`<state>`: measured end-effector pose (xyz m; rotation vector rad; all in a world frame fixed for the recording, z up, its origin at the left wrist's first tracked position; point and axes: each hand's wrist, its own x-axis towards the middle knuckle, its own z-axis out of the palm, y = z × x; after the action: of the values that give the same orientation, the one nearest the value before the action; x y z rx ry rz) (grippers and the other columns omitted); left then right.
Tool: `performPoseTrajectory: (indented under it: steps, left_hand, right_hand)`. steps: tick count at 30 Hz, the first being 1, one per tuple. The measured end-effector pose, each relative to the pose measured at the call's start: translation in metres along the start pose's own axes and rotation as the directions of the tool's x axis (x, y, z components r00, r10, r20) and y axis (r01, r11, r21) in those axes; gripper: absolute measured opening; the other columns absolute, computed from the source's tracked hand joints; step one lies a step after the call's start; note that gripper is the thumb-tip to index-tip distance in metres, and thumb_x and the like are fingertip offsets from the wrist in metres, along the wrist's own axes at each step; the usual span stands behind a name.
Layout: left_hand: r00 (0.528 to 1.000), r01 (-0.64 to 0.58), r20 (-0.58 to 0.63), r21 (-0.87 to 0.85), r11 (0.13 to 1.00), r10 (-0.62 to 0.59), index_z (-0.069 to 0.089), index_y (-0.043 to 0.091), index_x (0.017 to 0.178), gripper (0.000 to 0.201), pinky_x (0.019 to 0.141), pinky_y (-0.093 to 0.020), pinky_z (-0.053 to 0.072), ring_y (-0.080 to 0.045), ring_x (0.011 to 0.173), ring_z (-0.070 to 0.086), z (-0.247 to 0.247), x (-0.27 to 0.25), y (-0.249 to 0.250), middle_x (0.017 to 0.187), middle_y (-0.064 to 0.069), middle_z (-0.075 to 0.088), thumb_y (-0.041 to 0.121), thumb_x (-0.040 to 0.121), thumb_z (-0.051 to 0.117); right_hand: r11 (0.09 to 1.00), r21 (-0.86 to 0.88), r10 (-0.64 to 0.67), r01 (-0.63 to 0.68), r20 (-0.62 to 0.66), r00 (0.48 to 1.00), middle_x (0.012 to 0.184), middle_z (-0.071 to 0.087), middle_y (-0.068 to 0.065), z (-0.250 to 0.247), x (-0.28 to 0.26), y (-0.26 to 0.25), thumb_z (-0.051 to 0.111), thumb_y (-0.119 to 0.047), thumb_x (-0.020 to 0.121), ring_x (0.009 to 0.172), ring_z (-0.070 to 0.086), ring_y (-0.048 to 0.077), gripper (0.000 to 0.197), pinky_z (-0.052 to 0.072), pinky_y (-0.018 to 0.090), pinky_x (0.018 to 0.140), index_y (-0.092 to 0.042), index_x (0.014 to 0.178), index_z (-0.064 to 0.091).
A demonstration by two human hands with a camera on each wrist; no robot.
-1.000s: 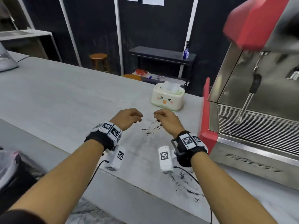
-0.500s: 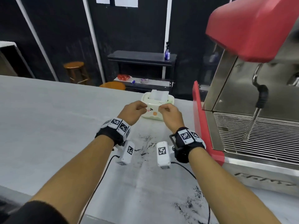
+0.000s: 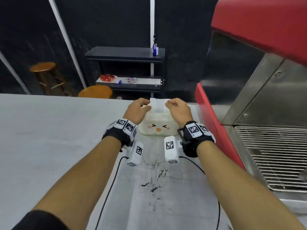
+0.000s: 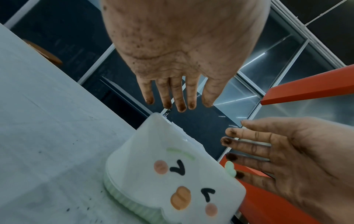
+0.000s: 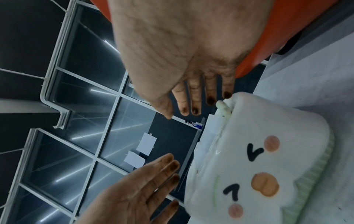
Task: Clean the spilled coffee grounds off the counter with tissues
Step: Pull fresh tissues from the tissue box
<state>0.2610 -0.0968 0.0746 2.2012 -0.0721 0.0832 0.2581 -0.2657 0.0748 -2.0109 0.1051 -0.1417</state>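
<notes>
Both hands have advanced over the tissue box [image 3: 157,126], its face toward the person; fingers [image 4: 180,97] spread, empty.

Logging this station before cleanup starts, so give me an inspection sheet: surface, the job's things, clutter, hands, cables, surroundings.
Surface: grey counter, streaked with dark coffee grounds between the forearms.
Job's things: tissue box with a cartoon face, a tissue sticking up from its top.
Clutter: nothing seen.
Hands: left hand and right hand flank the tissue, open, holding nothing; fingertips stained dark.
Cables: black cables trail from the wrist cameras across the counter.
Surroundings: red espresso machine on the right; stools, dark shelf and spray bottle behind.
</notes>
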Motion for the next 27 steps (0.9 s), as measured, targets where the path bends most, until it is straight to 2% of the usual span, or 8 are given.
performPoseTrajectory:
  steps: [2, 4, 7, 9, 13, 17, 24, 27]
  left_hand:
    - [1.0, -0.003, -0.007, -0.004, 1.0, 0.003, 0.055, 0.014, 0.125, 0.036, 0.094, -0.026, 0.035, -0.02, 0.119, 0.051, 0.001, 0.016, -0.005, 0.13, -0.006, 0.056, 0.024, 0.091, 0.053]
    - [1.0, -0.004, -0.012, 0.009, 1.0, 0.004, 0.055, 0.014, 0.125, 0.036, 0.094, -0.025, 0.033, -0.021, 0.121, 0.049, 0.003, 0.029, -0.01, 0.132, -0.006, 0.054, 0.024, 0.091, 0.054]
    - [1.0, 0.007, -0.01, 0.028, 1.0, -0.007, 0.052, 0.013, 0.128, 0.04, 0.092, -0.025, 0.032, -0.022, 0.121, 0.049, 0.008, 0.044, -0.014, 0.135, -0.007, 0.05, 0.025, 0.091, 0.054]
    - [1.0, 0.026, 0.013, 0.038, 0.999, -0.027, 0.05, 0.013, 0.131, 0.043, 0.094, -0.027, 0.034, -0.024, 0.122, 0.049, 0.013, 0.051, -0.016, 0.138, -0.009, 0.046, 0.028, 0.091, 0.054]
    - [0.994, 0.095, 0.048, 0.126, 0.987, -0.102, 0.045, 0.014, 0.135, 0.053, 0.107, -0.042, 0.036, -0.028, 0.128, 0.043, 0.025, 0.061, -0.025, 0.142, -0.011, 0.043, 0.039, 0.089, 0.054]
    - [0.987, 0.143, 0.055, 0.146, 0.979, -0.153, 0.042, 0.018, 0.136, 0.055, 0.106, -0.047, 0.038, -0.03, 0.126, 0.046, 0.03, 0.063, -0.033, 0.141, -0.01, 0.045, 0.04, 0.087, 0.055]
    - [0.998, 0.062, 0.024, 0.142, 0.988, -0.066, 0.051, 0.023, 0.129, 0.045, 0.103, -0.038, 0.038, -0.026, 0.124, 0.046, 0.029, 0.067, -0.036, 0.137, -0.007, 0.048, 0.031, 0.086, 0.06]
    - [0.999, 0.011, -0.053, 0.113, 0.994, -0.005, 0.059, 0.02, 0.118, 0.035, 0.094, -0.029, 0.037, -0.023, 0.117, 0.051, 0.031, 0.065, -0.033, 0.129, -0.006, 0.053, 0.023, 0.084, 0.064]
  right_hand:
    - [0.999, -0.054, -0.005, 0.004, -0.028, 1.0, 0.12, 0.064, 0.003, 0.005, 0.012, 0.005, 0.059, -0.028, 0.091, 0.113, 0.057, 0.019, 0.031, 0.04, 0.025, 0.092, -0.012, 0.117, 0.062]
    - [0.993, -0.117, -0.01, 0.004, -0.048, 0.999, 0.122, 0.064, 0.004, 0.009, 0.024, 0.011, 0.06, -0.031, 0.089, 0.118, 0.055, 0.022, 0.033, 0.042, 0.036, 0.101, -0.014, 0.117, 0.062]
    - [0.984, -0.173, 0.022, -0.03, -0.049, 0.999, 0.125, 0.061, 0.004, 0.014, 0.039, 0.018, 0.059, -0.042, 0.083, 0.115, 0.055, 0.031, 0.039, 0.045, 0.049, 0.098, -0.019, 0.115, 0.06]
    - [0.976, -0.213, 0.039, -0.047, -0.038, 0.998, 0.128, 0.06, 0.005, 0.016, 0.048, 0.02, 0.059, -0.046, 0.082, 0.116, 0.054, 0.033, 0.045, 0.045, 0.05, 0.097, -0.02, 0.118, 0.059]
    - [0.951, -0.295, 0.094, -0.091, -0.006, 0.996, 0.138, 0.053, 0.006, 0.019, 0.06, 0.025, 0.06, -0.049, 0.083, 0.129, 0.044, 0.03, 0.056, 0.039, 0.049, 0.104, -0.016, 0.129, 0.055]
    - [0.934, -0.332, 0.145, -0.134, 0.008, 0.989, 0.14, 0.05, 0.006, 0.022, 0.064, 0.031, 0.062, -0.047, 0.083, 0.131, 0.04, 0.032, 0.059, 0.036, 0.048, 0.107, -0.018, 0.133, 0.05]
    - [0.965, -0.228, 0.116, -0.126, -0.058, 0.992, 0.132, 0.057, 0.001, 0.027, 0.067, 0.039, 0.072, -0.038, 0.076, 0.127, 0.044, 0.027, 0.045, 0.039, 0.047, 0.104, -0.027, 0.118, 0.059]
    - [0.97, -0.207, 0.11, -0.126, -0.089, 0.99, 0.122, 0.063, -0.001, 0.027, 0.068, 0.038, 0.075, -0.033, 0.076, 0.124, 0.045, 0.026, 0.017, 0.039, 0.047, 0.103, -0.032, 0.089, 0.063]
